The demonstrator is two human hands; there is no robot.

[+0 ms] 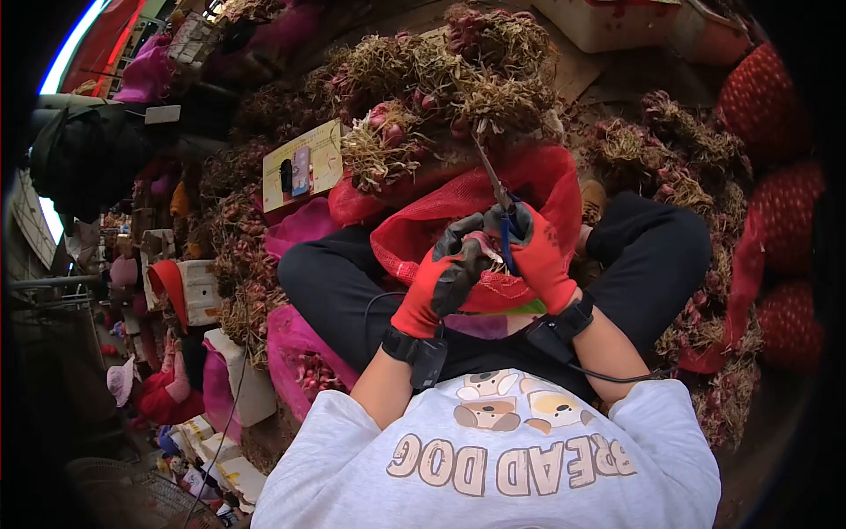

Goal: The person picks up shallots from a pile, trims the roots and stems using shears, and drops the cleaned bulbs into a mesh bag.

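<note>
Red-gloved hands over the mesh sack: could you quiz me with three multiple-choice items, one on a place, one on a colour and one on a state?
1. Where does the red mesh sack lie?
A. On the seated person's lap
B. On a shelf
C. Hanging from a hook

2. What colour are the gloves on the left hand and right hand?
A. Blue
B. White
C. Red with black

3. How is the right hand's grip?
A. Open and empty
B. Shut on a thin blade with a blue handle
C. Flat on a knee

Answers:
1 A, the sack spreads across the black-trousered legs.
2 C, the backs are red and the fingertips black.
3 B, the fingers wrap the handle, while the left hand pinches a small reddish bulb.
</note>
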